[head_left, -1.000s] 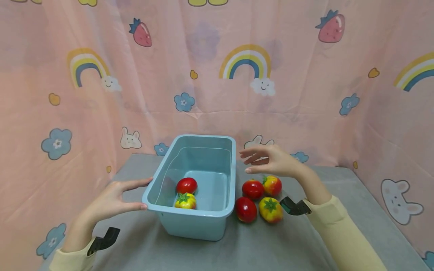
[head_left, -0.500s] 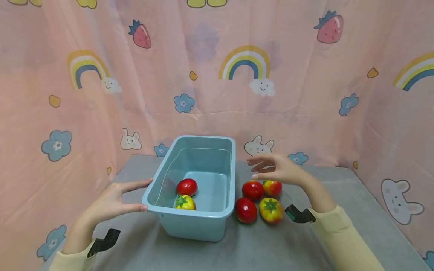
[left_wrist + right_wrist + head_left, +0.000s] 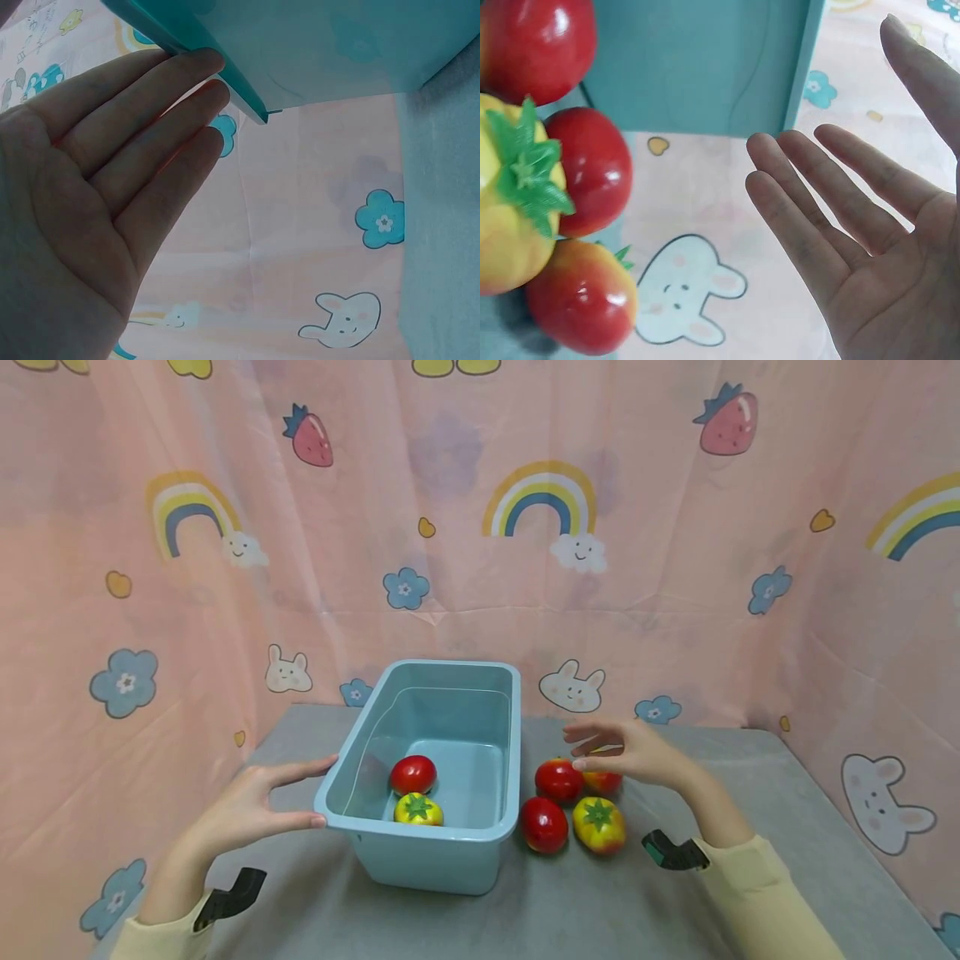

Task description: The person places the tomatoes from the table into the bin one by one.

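Observation:
My left hand [image 3: 251, 802] touches the left rim of a light blue plastic basin [image 3: 420, 832] with fingertips and thumb, its fingers straight in the left wrist view. Inside lie a glossy red tomato [image 3: 413, 774] and a yellow tomato [image 3: 418, 811] with a green leafy top. Fingers loosely extended and holding nothing, my right hand [image 3: 633, 753] hovers over the back of a cluster right of the basin. That cluster has two red tomatoes [image 3: 543, 825], a yellow tomato [image 3: 599, 825], and a red-yellow tomato [image 3: 585, 296] partly hidden behind the hand in the head view.
Grey cloth covers the table [image 3: 637, 910]. A pink curtain [image 3: 480, 618] printed with rainbows and rabbits hangs behind and at the sides. Each wrist carries a black camera mount [image 3: 675, 852] at the sleeve cuff.
My right hand has moved right and down, from beside the basin's rim to over the cluster. The yellow tomato in the basin has rolled slightly right. My left hand stays put.

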Demonstrator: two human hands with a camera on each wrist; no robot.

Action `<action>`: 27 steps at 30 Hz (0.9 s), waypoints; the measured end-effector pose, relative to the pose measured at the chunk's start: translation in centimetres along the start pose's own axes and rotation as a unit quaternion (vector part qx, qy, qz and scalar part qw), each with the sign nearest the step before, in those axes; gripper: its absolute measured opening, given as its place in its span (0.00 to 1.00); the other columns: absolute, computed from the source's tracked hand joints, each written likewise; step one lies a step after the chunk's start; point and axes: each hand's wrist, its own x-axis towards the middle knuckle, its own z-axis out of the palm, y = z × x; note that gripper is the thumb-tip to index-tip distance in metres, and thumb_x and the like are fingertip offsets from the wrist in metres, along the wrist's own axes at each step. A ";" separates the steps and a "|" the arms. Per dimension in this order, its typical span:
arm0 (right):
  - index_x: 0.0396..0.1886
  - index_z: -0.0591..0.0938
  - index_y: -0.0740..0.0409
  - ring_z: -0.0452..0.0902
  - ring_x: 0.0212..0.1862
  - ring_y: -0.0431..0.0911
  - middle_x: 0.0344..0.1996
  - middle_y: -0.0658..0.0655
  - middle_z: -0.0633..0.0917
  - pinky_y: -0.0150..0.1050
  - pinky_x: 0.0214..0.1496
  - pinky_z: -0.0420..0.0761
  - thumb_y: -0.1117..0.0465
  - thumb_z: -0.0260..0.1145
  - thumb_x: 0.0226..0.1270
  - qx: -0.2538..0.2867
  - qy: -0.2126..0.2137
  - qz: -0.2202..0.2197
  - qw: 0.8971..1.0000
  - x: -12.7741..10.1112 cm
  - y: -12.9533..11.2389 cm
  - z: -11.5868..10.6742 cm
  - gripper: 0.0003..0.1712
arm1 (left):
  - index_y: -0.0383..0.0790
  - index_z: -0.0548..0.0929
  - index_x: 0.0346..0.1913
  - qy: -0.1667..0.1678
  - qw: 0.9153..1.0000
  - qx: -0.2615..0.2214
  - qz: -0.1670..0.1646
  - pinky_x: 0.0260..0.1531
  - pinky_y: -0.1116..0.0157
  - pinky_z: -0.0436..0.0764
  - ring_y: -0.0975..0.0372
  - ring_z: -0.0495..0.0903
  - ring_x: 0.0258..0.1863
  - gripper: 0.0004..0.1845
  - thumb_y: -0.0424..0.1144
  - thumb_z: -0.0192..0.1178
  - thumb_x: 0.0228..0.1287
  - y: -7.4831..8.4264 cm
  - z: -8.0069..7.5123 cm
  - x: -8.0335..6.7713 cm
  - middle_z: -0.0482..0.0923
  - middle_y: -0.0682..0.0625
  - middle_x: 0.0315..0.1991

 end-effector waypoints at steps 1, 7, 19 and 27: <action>0.59 0.76 0.52 0.81 0.52 0.54 0.55 0.60 0.80 0.37 0.47 0.82 0.54 0.70 0.59 0.000 0.001 0.004 1.000 -0.1 0.2 0.1 0.28 | 0.54 0.76 0.63 0.000 1.000 0.001 0.000 0.48 0.50 0.79 0.57 0.78 0.56 0.34 0.53 0.71 0.49 0.0 0.0 0.0 0.78 0.59 0.57; 0.59 0.76 0.52 0.81 0.52 0.53 0.55 0.61 0.80 0.36 0.45 0.82 0.54 0.70 0.59 0.004 0.009 0.015 1.000 -0.6 1.4 0.5 0.28 | 0.54 0.76 0.63 -0.001 1.000 -0.001 -0.001 0.47 0.50 0.79 0.57 0.78 0.57 0.34 0.52 0.71 0.50 0.0 0.0 0.0 0.78 0.59 0.57; 0.58 0.76 0.52 0.81 0.51 0.53 0.54 0.60 0.81 0.30 0.44 0.80 0.54 0.68 0.59 0.001 0.009 0.020 1.000 -1.8 2.4 0.7 0.26 | 0.55 0.75 0.63 -0.001 1.000 -0.008 0.001 0.47 0.49 0.79 0.56 0.78 0.56 0.34 0.51 0.71 0.50 -0.1 0.0 -0.1 0.78 0.58 0.57; 0.59 0.76 0.53 0.80 0.51 0.54 0.53 0.61 0.82 0.30 0.44 0.80 0.53 0.68 0.60 -0.004 0.010 0.032 0.999 -2.4 3.2 0.7 0.26 | 0.55 0.75 0.63 0.002 1.000 0.004 0.005 0.47 0.52 0.80 0.59 0.78 0.56 0.34 0.52 0.71 0.50 -0.1 0.0 0.0 0.78 0.60 0.57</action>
